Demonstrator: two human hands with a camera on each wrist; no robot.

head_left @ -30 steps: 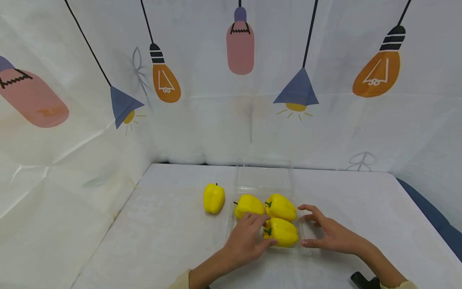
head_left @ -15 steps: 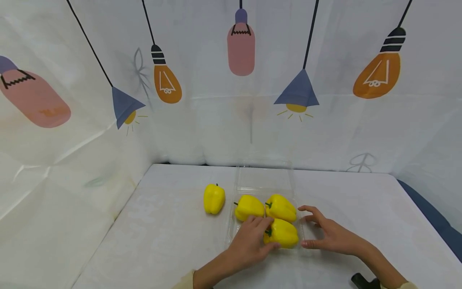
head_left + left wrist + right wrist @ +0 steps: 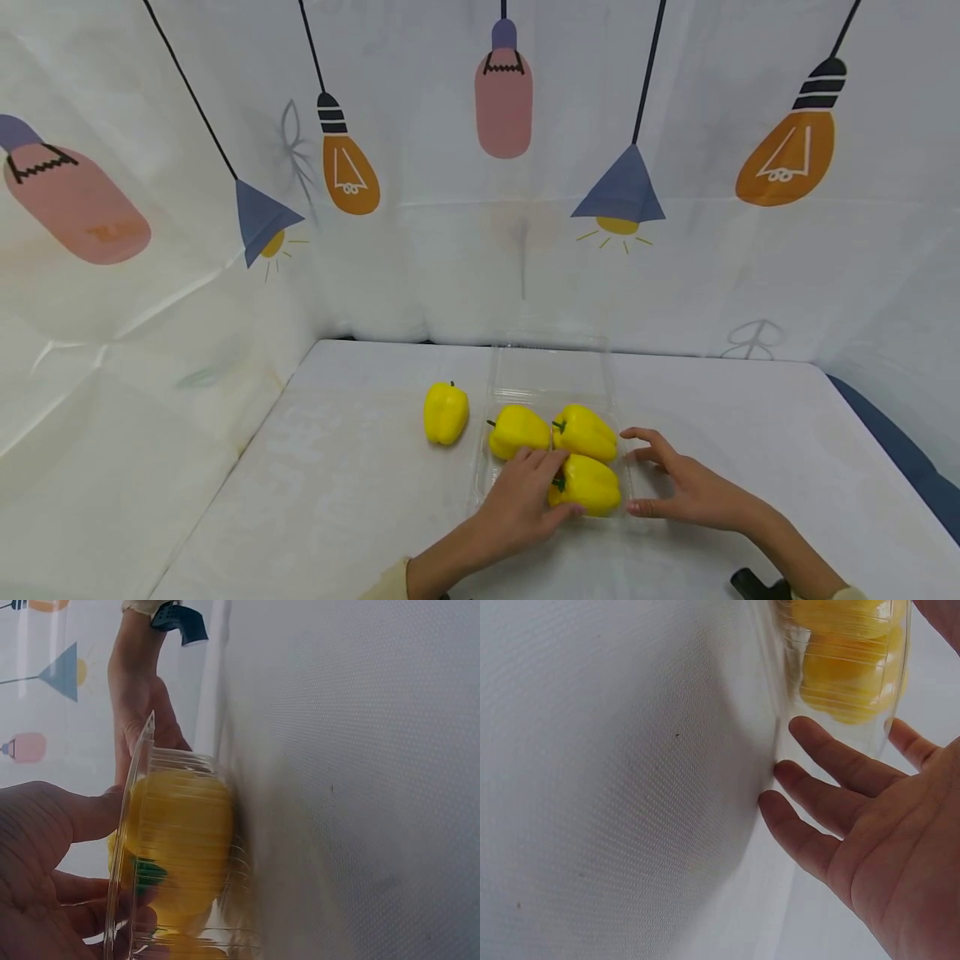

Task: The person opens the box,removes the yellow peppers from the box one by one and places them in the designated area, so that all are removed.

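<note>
The left hand grips the near yellow pepper at its stem end, thumb on the near side and fingers curled over the far side. This pepper lies on its side in the clear plastic container, at the near right; its skin is smooth, glossy and lobed, its stem short and green. The far-left pepper and far-right pepper lie behind it. The container has thin, transparent, ribbed walls and a flat rim; its clear lid extends behind the base. The right hand holds nothing: its fingers are spread and gently bent beside the container's right wall. A blocky fourth pepper sits left of the container on the white, finely textured tabletop.
</note>
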